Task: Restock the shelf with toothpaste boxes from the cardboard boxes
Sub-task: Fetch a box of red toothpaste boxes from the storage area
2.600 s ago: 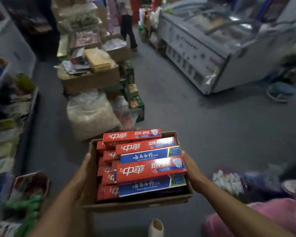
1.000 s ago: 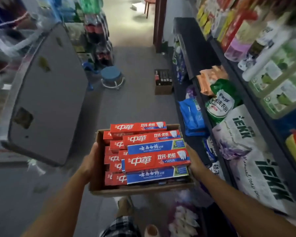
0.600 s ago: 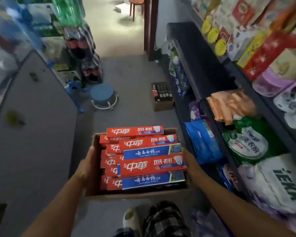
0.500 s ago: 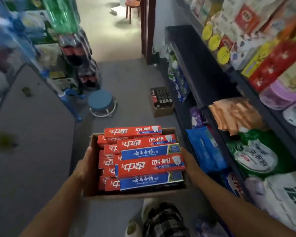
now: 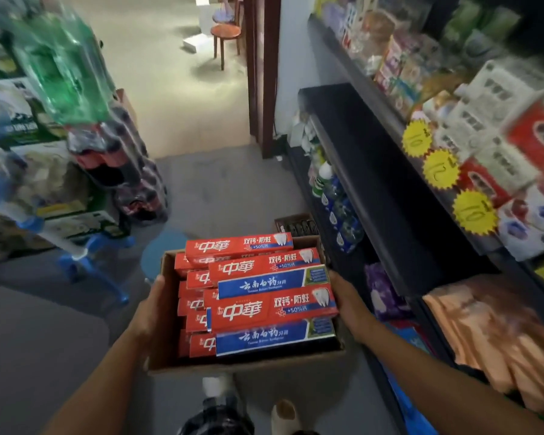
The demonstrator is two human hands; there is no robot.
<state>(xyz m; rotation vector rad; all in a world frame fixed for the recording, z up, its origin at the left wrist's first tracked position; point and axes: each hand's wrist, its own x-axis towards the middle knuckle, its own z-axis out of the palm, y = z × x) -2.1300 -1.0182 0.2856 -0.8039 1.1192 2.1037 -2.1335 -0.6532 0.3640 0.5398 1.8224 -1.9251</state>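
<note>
The person carries a cardboard box [image 5: 245, 364] in front of the body, and it is full of toothpaste boxes [image 5: 272, 309], red ones and blue ones, stacked in layers up to its rim and above. The left hand [image 5: 153, 312] presses flat against the left wall of the box and the right hand [image 5: 347, 304] against the right wall; the fingers go under or behind the cardboard, so how they curl cannot be told. No toothpaste box is taken out yet, so the restocking itself seems not begun; the carrying to the shelf [image 5: 387, 196] looks like the step in hand. This dark shelf runs along the right side, with a bare top board and goods above and below it. Which place is meant for toothpaste is not visible. A second small box [image 5: 296, 224] stands on the floor beyond, partly hidden by the carried one. The left side of the view is blurred.
</note>
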